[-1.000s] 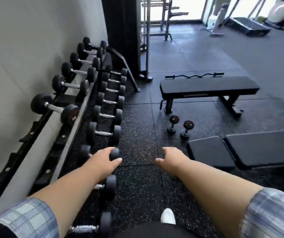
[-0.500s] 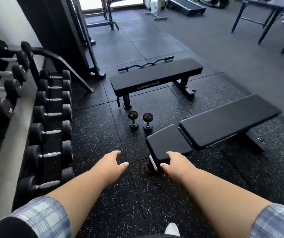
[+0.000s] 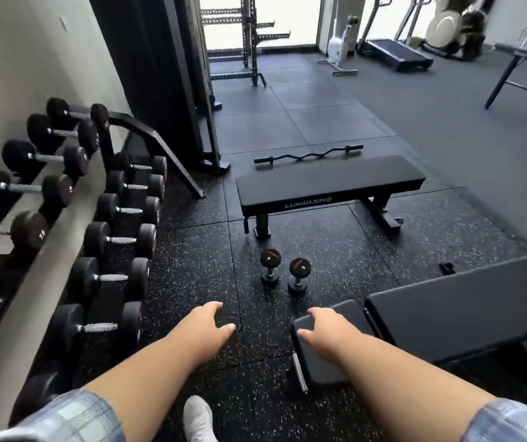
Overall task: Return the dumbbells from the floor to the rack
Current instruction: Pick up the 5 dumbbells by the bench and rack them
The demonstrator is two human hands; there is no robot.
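Note:
Two small black dumbbells stand on end on the speckled floor, side by side: the left one [image 3: 270, 265] and the right one [image 3: 299, 275], each marked 5. My left hand [image 3: 206, 325] reaches forward, fingers apart and holding nothing, a short way in front of and left of them. My right hand [image 3: 324, 327] is also held out with nothing in it, over the near bench's seat pad. The two-tier dumbbell rack [image 3: 54, 231] runs along the left wall with several black dumbbells on it.
A flat black bench [image 3: 329, 186] stands just behind the floor dumbbells, a curl bar [image 3: 308, 154] on the floor beyond it. An adjustable bench [image 3: 440, 311] lies at the right. A black machine frame [image 3: 172, 90] rises at the rack's far end. My white shoe [image 3: 198, 419] shows below.
The view has swung from the rack toward the floor dumbbells, which now sit closer and more centred. Both hands stay extended and hold nothing.

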